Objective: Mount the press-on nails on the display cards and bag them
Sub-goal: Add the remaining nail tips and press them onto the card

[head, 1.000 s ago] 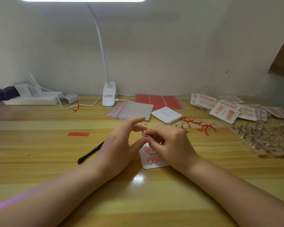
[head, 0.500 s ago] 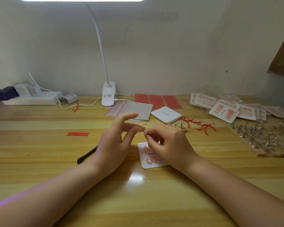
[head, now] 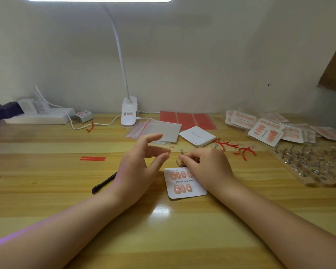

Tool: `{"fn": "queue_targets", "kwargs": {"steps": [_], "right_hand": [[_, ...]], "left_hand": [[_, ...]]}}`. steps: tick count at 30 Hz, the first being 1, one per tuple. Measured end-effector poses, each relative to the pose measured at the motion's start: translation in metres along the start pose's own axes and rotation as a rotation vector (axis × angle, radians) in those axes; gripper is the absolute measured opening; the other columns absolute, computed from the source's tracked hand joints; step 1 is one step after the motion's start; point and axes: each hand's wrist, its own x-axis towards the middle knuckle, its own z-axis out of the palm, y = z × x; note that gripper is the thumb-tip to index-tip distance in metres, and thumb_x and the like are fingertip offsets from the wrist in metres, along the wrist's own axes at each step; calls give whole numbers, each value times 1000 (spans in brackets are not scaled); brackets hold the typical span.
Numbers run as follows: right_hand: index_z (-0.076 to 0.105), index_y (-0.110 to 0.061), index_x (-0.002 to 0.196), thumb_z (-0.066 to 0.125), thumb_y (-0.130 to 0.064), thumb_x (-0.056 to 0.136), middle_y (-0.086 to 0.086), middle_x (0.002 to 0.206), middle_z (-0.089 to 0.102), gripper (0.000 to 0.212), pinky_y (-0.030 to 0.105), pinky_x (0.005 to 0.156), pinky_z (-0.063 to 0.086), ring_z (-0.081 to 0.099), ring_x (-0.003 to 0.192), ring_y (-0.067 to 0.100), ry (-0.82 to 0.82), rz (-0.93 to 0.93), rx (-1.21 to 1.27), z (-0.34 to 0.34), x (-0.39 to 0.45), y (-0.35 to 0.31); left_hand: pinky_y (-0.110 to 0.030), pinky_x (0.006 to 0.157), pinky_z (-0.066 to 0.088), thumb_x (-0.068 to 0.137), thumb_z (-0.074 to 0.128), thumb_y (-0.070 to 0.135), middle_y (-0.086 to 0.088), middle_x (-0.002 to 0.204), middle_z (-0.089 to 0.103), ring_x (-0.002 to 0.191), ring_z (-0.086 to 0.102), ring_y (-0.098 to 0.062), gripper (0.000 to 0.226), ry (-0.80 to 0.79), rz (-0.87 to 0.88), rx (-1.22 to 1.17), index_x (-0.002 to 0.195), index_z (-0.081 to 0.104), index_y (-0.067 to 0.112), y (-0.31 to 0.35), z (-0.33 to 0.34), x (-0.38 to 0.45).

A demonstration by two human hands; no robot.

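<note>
Since a second ago the two hands have drawn apart: the left hand (head: 138,167) now sits clear of the right hand (head: 208,166), with a gap between their fingertips, and more of the display card (head: 184,183) shows. The left hand's fingers are spread and loosely curled, holding nothing. The right hand's fingers are pinched together on a small nail stand (head: 181,152), a thin metal stem on a little wooden block, just behind the display card's far edge.

The display card lies flat on the tabletop (head: 47,181), printed "Handmade Nail", with pink press-on nails (head: 182,188) in two rows; the right hand covers its far right corner. One loose pink nail (head: 171,146) lies beyond the card, near the stack of clear bags (head: 159,131). Right of those bags sits a stack of blank cards (head: 197,135). Far right of the display card lie bagged finished cards (head: 266,131) and a rack of nail stands (head: 314,167). Left of the card lies a black pen (head: 104,183).
</note>
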Motion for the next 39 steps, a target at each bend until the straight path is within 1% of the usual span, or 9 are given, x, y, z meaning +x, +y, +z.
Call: {"fn": "queue_targets", "kwargs": {"steps": [7, 10, 14, 18, 26, 30, 35, 37, 39], "right_hand": [[79, -20, 84, 64, -35, 90, -5, 73, 72, 22, 32, 66, 52, 64, 73, 12, -16, 19, -87, -4, -1, -3], [72, -20, 72, 61, -38, 89, -10, 55, 56, 27, 27, 55, 41, 55, 60, 13, 17, -11, -138, -7, -6, -7], [75, -11, 81, 69, -25, 85, -9, 56, 50, 16, 24, 53, 35, 50, 54, 12, 169, -245, -117, -13, -12, -15], [75, -12, 102, 74, -14, 82, 0, 65, 60, 20, 26, 57, 41, 52, 60, 13, 56, -465, 29, -13, -20, -27], [77, -12, 92, 76, -21, 82, -7, 60, 52, 13, 21, 57, 35, 41, 59, 3, 77, -490, 130, -9, -21, -29], [76, -14, 93, 76, -26, 82, -9, 55, 52, 16, 14, 56, 34, 45, 52, 4, 58, -292, 331, -7, -21, -30], [76, -14, 95, 74, -24, 83, 3, 66, 64, 15, 17, 55, 44, 54, 58, 4, -123, 54, 715, -17, -14, -27], [75, -9, 96, 73, -19, 84, -6, 65, 64, 16, 15, 50, 40, 52, 52, 1, -194, 102, 820, -19, -12, -27], [76, -8, 95, 73, -17, 84, 1, 69, 66, 15, 16, 48, 37, 46, 50, 5, -261, 139, 863, -21, -11, -28]], "left_hand": [[-26, 91, 51, 82, 70, 30, 21, 95, 71, 95, 66, 3, 46, -19, -4, -14, 117, 45, 45, 2, 0, 1], [-23, 89, 52, 75, 68, 40, 23, 97, 70, 94, 67, -1, 47, -13, -6, -50, 117, 47, 43, 1, 0, 1], [-18, 84, 52, 72, 70, 45, 20, 96, 69, 91, 68, -4, 44, -13, -7, -76, 113, 52, 42, 0, -1, 1], [-8, 77, 45, 70, 68, 50, 18, 85, 72, 83, 68, -1, 43, -18, -25, -101, 109, 53, 40, 2, -2, 0], [-8, 72, 44, 67, 66, 57, 12, 75, 72, 75, 67, -4, 46, -23, -37, -106, 107, 53, 40, 4, -3, 0], [-17, 72, 49, 81, 62, 62, 9, 79, 72, 78, 67, -5, 38, -15, -63, -162, 110, 52, 40, 4, -4, 0], [-28, 87, 51, 86, 68, 23, 10, 114, 65, 102, 64, -11, 46, 31, 198, -43, 126, 46, 30, 9, -6, -1], [-32, 92, 50, 86, 71, 17, 5, 118, 66, 109, 63, -11, 50, 8, 266, -16, 130, 47, 20, 9, -6, -2], [-38, 94, 52, 84, 72, 12, 0, 116, 67, 110, 64, -13, 52, -8, 312, -8, 130, 48, 13, 9, -5, -1]]}}
